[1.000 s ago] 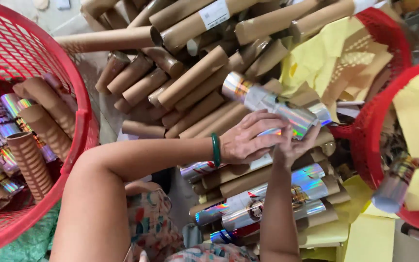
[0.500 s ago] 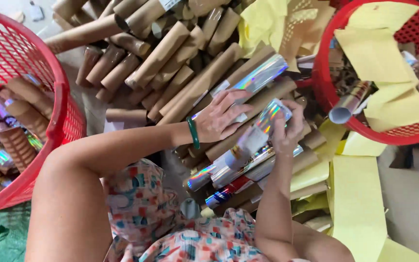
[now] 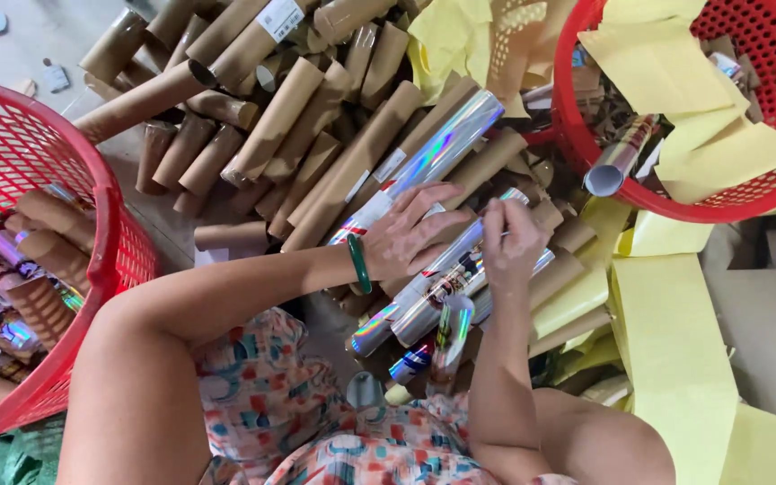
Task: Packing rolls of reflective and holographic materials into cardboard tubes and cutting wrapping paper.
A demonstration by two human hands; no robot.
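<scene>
Lying slantwise under both hands, a shiny foil roll [image 3: 437,287] is the thing being worked. The left hand [image 3: 406,235], a green bangle [image 3: 358,263] on its wrist, rests spread over the roll's upper part, fingers loosely curled on it. The right hand [image 3: 512,242] pinches at the roll's film just beside the left, fingertips closed on it. More foil rolls [image 3: 410,359] lie beneath, toward the lap. Beyond the hands spreads a heap of brown tubes [image 3: 298,135]. Yellow paper [image 3: 666,350] lies to the right of the right hand. A red basket [image 3: 577,135] with paper sits beyond it; another basket [image 3: 110,260] stands left of the left arm.
</scene>
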